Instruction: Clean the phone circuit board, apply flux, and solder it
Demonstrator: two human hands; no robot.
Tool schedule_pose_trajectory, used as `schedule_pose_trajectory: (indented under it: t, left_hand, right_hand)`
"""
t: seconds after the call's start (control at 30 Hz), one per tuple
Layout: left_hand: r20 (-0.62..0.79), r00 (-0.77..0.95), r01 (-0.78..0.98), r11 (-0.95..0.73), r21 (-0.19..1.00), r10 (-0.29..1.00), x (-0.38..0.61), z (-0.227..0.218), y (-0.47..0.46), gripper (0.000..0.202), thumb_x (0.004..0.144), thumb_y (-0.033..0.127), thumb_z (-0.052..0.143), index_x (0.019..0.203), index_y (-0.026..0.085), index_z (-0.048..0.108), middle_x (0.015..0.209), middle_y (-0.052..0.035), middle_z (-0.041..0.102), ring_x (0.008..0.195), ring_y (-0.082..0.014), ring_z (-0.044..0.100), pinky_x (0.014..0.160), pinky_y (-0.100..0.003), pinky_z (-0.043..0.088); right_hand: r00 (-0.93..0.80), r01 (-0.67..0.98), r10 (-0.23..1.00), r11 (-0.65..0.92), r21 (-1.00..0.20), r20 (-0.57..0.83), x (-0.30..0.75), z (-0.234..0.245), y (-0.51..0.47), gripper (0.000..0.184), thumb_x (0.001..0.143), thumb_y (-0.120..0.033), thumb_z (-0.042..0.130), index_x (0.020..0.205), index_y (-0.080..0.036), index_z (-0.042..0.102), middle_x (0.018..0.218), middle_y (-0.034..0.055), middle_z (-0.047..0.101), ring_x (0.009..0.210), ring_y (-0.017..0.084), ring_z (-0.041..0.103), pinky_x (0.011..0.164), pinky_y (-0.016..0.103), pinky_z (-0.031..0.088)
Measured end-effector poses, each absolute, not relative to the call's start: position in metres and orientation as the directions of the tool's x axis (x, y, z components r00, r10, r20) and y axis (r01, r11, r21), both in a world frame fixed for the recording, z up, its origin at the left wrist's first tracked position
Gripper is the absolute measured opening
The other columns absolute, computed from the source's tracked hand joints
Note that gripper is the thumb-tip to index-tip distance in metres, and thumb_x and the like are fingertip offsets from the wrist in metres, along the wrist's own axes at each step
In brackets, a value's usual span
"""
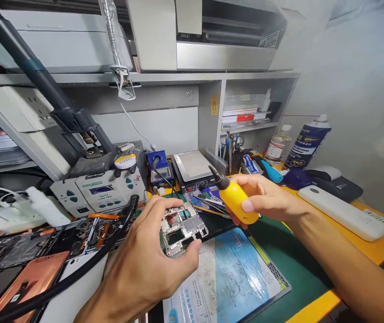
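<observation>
My left hand (pixel 158 251) grips a phone circuit board (pixel 192 224) by its edges, thumb at the lower side and fingers at the top. The board is tilted and shows metal shields and cut-outs. In my right hand (pixel 262 197) is a yellow squeeze bottle (pixel 237 202) with a black pointed nozzle (pixel 217 175) aimed up and to the left. The bottle is held to the right of the board, apart from it. Beneath both hands lies a blue and white printed sheet (pixel 246 269) on a green mat (pixel 299 255).
Opened phones (pixel 13 251) and a black hose (pixel 77 278) crowd the left side, before a grey soldering station (pixel 101 193). A hot plate (pixel 195 166) and tweezers (pixel 212 204) sit behind the board. A spray can (pixel 308 143) and clear bottle (pixel 278 143) stand at the right.
</observation>
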State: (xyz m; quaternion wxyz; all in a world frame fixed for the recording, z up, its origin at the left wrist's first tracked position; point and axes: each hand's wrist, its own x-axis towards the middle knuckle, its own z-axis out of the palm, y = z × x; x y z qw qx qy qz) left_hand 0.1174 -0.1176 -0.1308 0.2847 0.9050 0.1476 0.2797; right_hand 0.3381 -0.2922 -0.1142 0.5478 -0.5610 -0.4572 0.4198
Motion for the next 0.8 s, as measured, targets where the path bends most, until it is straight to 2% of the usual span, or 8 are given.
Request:
schedule_pose_trajectory:
  t: [0.1,0.2,0.47,0.8]
  left_hand:
    - [0.37,0.799,0.097,-0.708,0.699,0.474,0.116,-0.128,-0.122,0.044,0.078,0.037,0.07,0.118,0.024,0.059,0.114,-0.0035,0.067,0.097,-0.0232,0.069,0.091,-0.04,0.054]
    - [0.384,0.777,0.06,-0.667,0.743,0.499,0.115,-0.126,-0.123,0.043,0.076,0.036,0.07,0.117,0.025,0.059,0.11,-0.0024,0.069,0.096,-0.0241,0.07,0.094,-0.043,0.053]
    - [0.426,0.757,0.018,-0.667,0.745,0.496,0.114,-0.129,-0.125,0.042,0.076,0.034,0.069,0.117,0.028,0.058,0.107,-0.0008,0.069,0.094,-0.0245,0.07,0.097,-0.046,0.053]
    - [0.422,0.778,0.002,-0.674,0.738,0.465,0.113,-0.131,-0.126,0.043,0.077,0.033,0.069,0.118,0.028,0.058,0.114,-0.0008,0.063,0.091,-0.0209,0.067,0.091,-0.041,0.054]
  right_hand:
    - [0.14,-0.056,0.99,0.026,-0.998,0.018,0.336,-0.116,-0.295,0.03,0.081,-0.033,0.085,0.098,-0.016,0.066,0.079,-0.0012,0.066,0.057,0.01,0.057,0.05,0.021,0.044]
    - [0.129,-0.073,0.991,0.032,-0.997,0.023,0.341,-0.119,-0.296,0.031,0.08,-0.034,0.085,0.095,-0.014,0.069,0.077,-0.0012,0.064,0.053,0.007,0.048,0.045,0.018,0.04]
    - [0.127,-0.096,0.992,-0.005,-0.995,-0.017,0.35,-0.123,-0.297,0.038,0.075,-0.04,0.087,0.093,-0.01,0.073,0.074,0.0028,0.063,0.05,0.007,0.048,0.04,0.018,0.039]
    - [0.174,-0.05,0.985,0.013,-0.999,0.005,0.348,-0.118,-0.299,0.034,0.077,-0.042,0.082,0.089,-0.011,0.074,0.071,0.0025,0.06,0.046,0.006,0.041,0.036,0.017,0.035]
